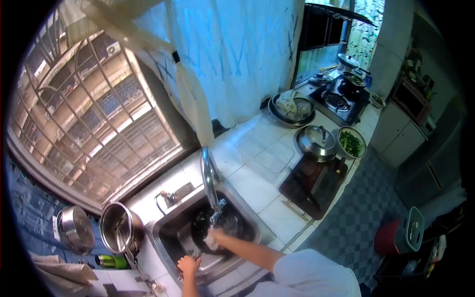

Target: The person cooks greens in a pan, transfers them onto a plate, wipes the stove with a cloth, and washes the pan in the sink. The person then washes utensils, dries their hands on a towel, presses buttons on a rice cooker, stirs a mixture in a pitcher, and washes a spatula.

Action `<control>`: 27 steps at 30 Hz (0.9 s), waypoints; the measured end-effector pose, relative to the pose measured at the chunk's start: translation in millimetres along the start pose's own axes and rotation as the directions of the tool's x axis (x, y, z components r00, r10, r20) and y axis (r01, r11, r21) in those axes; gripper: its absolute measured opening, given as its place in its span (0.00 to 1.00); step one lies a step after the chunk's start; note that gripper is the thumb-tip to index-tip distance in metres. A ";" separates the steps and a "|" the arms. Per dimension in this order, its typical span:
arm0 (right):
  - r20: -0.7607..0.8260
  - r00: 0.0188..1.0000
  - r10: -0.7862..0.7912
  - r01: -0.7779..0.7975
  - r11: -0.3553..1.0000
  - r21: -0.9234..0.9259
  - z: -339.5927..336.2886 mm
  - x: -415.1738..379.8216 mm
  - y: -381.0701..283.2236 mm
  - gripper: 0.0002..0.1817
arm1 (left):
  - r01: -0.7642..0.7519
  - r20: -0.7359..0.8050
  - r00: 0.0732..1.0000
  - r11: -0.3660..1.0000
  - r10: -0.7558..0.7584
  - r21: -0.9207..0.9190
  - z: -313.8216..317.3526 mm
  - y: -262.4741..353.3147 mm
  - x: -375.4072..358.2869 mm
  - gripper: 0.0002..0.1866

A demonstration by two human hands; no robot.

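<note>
Steel sink [174, 235] — black pan [232, 222] inside, right hand [216, 235] over pan.

- white top [321, 277], looks pretty plain from where I'm standing
- loose short sleeve [289, 266] on the right arm [252, 251]
- forearms [189, 287] bare, left hand [188, 266] too

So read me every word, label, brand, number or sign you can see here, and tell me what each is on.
No text can be read anywhere in the view.
Green cylinder left of the sink: any print too small and blurred to read.
Stove: any markings too small to read.
Dark pan in the sink: no lettering shows.
</note>
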State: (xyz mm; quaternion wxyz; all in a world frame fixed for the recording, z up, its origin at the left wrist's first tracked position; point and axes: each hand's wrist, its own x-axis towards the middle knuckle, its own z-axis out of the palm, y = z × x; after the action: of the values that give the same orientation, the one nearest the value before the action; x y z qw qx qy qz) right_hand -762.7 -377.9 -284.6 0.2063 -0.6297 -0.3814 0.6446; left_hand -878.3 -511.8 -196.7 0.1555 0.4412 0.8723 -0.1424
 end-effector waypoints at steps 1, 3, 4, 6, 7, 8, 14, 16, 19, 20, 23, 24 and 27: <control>0.015 1.000 -0.012 0.013 0.992 -0.124 7.7 33.6 28.8 0.18 | -0.077 0.232 0.972 0.989 0.047 0.125 -2.7 -23.4 -1.9 0.24; 0.001 1.000 0.018 -0.018 0.990 -0.140 -26.5 -9.6 -7.6 0.21 | -0.024 0.287 0.957 0.999 0.037 -0.049 32.0 -52.8 12.6 0.24; 0.014 1.000 -0.002 0.005 0.973 -0.233 -36.5 -16.2 -17.3 0.22 | -0.050 0.366 0.928 0.997 0.069 -0.060 12.6 -48.8 1.4 0.22; 0.061 0.996 -0.066 0.082 0.938 -0.338 -49.9 -19.7 -24.3 0.22 | -0.064 0.511 0.844 0.978 0.159 -0.198 -15.6 -43.8 -7.3 0.24; 0.091 0.991 -0.101 0.127 0.928 -0.350 -53.5 -18.7 -20.2 0.22 | -0.068 0.561 0.782 0.931 0.273 -0.358 -24.0 -46.3 -7.6 0.22; 0.111 0.987 -0.118 0.148 0.931 -0.332 -61.3 -30.7 -29.2 0.22 | 0.036 0.594 0.691 0.801 0.412 -0.598 -29.1 -49.0 -7.3 0.16; 0.060 0.971 -0.231 0.238 0.950 -0.201 -85.9 -55.4 -55.6 0.20 | 0.880 0.317 0.434 -0.472 0.843 0.051 -81.1 29.7 -55.0 0.15; 0.180 0.946 -0.269 0.309 0.916 -0.255 -87.5 -56.1 -61.4 0.19 | 0.799 0.139 0.486 -0.503 0.863 0.329 -70.9 48.4 -50.8 0.09; 0.535 0.808 -0.248 0.525 0.717 -0.459 -98.5 -83.0 -98.8 0.19 | 0.816 0.262 0.495 -0.547 0.828 0.189 -94.0 64.7 -50.3 0.06; 0.584 0.774 -0.246 0.581 0.645 -0.497 -95.9 -86.6 -103.2 0.20 | 0.818 0.323 0.505 -0.563 0.800 0.116 -103.7 71.8 -52.7 0.06; 0.635 0.726 -0.264 0.663 0.515 -0.543 -85.8 -88.6 -101.8 0.24 | 0.803 0.440 0.564 -0.588 0.699 -0.097 -110.3 84.2 -54.1 0.05; 0.638 0.713 -0.290 0.690 0.456 -0.562 -83.7 -87.3 -99.4 0.26 | 0.779 0.479 0.614 -0.582 0.628 -0.235 -111.1 86.0 -53.9 0.05; 0.602 0.699 -0.386 0.667 0.655 -0.354 -74.5 -80.1 -66.4 0.30 | 0.756 0.527 0.651 -0.524 0.546 -0.391 -116.8 86.9 -67.0 0.04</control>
State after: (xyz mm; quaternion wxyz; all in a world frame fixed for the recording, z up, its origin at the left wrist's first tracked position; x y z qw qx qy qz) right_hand -694.9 -379.0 -176.0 0.1004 -0.3379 -0.7586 0.5479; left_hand -786.9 -465.8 -73.4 0.7325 -0.2028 0.4048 0.5083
